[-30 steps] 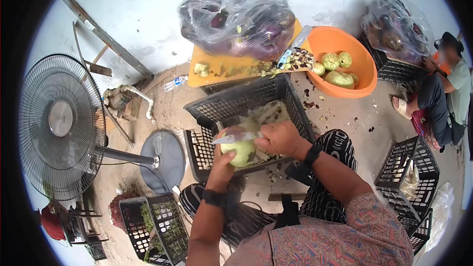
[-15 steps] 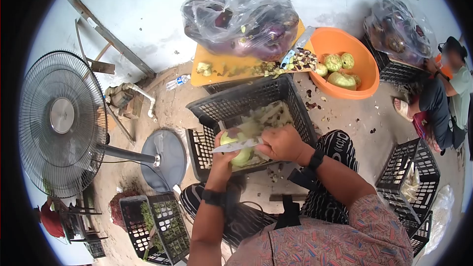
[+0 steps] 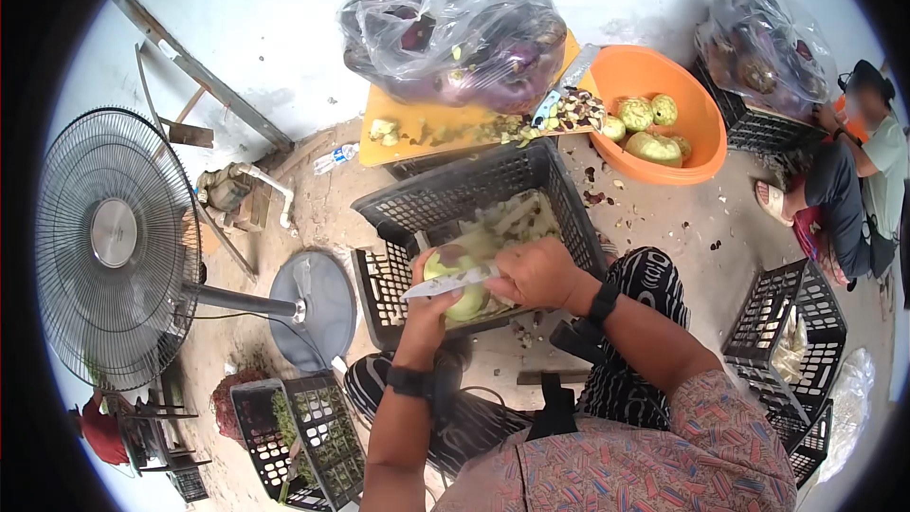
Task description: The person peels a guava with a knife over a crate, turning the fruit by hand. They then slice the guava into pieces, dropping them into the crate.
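Observation:
My left hand [image 3: 428, 313] grips a round, pale green peeled eggplant [image 3: 456, 270] from below, over the near edge of a black plastic crate [image 3: 428, 200]. My right hand [image 3: 536, 272] holds a knife [image 3: 445, 284] whose blade lies across the eggplant, pointing left. Pale cut pieces [image 3: 517, 218] lie inside the crate. Both wrists wear black bands.
An orange cutting board [image 3: 427, 128] carries a plastic bag of purple eggplants [image 3: 455, 33] and a second knife [image 3: 561, 85]. An orange bowl [image 3: 701, 133] holds peeled eggplants. A standing fan [image 3: 114, 246] is left. Another person [image 3: 858, 171] sits at right, near more black crates [image 3: 782, 322].
The knife blade has moved down across the eggplant, from its top toward its middle. My left hand has turned the eggplant slightly. The view shifted a little.

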Available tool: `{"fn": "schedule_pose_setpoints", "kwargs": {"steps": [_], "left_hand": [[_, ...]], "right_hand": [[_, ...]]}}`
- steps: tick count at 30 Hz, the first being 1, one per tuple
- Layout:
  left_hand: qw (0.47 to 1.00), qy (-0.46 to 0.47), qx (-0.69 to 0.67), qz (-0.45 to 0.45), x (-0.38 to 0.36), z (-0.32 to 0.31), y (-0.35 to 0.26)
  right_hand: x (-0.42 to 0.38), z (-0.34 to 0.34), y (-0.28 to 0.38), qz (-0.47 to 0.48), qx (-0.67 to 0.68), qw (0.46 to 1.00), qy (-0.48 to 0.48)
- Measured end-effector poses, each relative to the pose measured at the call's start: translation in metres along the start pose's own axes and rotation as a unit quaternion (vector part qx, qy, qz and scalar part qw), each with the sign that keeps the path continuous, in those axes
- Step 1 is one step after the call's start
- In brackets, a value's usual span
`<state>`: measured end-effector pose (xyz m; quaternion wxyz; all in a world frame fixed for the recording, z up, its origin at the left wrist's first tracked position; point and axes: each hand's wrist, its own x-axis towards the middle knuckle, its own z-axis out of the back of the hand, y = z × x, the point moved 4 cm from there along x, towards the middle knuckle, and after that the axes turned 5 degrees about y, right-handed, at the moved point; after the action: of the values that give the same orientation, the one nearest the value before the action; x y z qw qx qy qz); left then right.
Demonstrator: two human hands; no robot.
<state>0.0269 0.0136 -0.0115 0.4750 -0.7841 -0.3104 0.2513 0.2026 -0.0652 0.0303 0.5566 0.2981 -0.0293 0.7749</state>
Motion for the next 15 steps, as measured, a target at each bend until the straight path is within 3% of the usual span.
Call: {"fn": "schedule_pose_setpoints", "kwargs": {"steps": [15], "left_hand": [[1.0, -0.002, 0.003, -0.002, -0.0057, 0.0013, -0.0039]], "right_hand": [[0.0033, -0.0004, 0.0012, -0.012, -0.012, 1.0, -0.01]]}}
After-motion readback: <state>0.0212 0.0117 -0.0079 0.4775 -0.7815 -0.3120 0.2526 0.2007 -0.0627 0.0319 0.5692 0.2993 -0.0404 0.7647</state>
